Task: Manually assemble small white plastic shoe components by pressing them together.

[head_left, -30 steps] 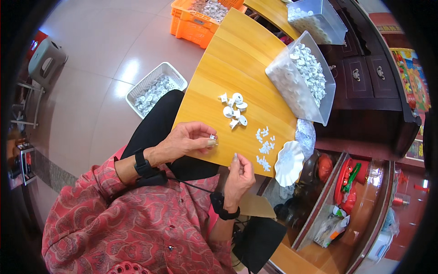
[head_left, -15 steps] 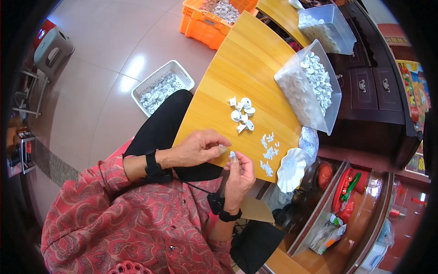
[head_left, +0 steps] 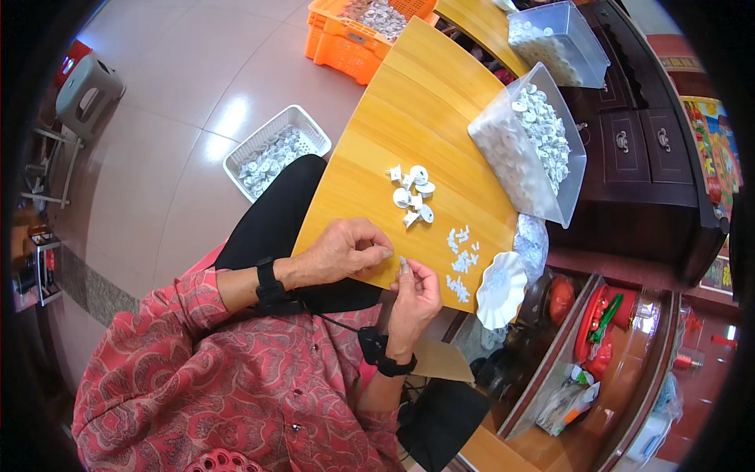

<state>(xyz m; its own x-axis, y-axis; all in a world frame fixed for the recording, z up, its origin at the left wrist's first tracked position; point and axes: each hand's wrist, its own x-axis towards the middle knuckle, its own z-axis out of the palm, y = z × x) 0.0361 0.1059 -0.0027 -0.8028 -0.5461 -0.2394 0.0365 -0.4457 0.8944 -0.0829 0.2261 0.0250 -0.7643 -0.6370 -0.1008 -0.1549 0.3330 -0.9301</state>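
Note:
Over the near edge of the wooden table (head_left: pixel 377 118), my two hands are close together, fingertips a small gap apart. My right hand (head_left: pixel 415 297) pinches a small white plastic piece (head_left: pixel 403 260) between thumb and forefinger. The fingers of my left hand (head_left: pixel 340 250) are closed in a pinch; what they hold, if anything, is too small to make out. Beyond my hands lies a cluster of white round-headed plastic parts (head_left: pixel 411 193). To the right of these, tiny white plastic pieces (head_left: pixel 462 262) are spread in loose groups.
A clear bin of white parts (head_left: pixel 543 145) stands tilted at the table's right, near a white scalloped dish (head_left: pixel 500 291). Another clear bin (head_left: pixel 558 43) sits farther back. On the floor are a white basket (head_left: pixel 314 130) and an orange crate (head_left: pixel 338 51). An open drawer (head_left: pixel 582 377) lies lower right.
My left fingertips and right fingertips stay close together with only a slight shift. The whole view has moved a little; the parts on the table lie as before.

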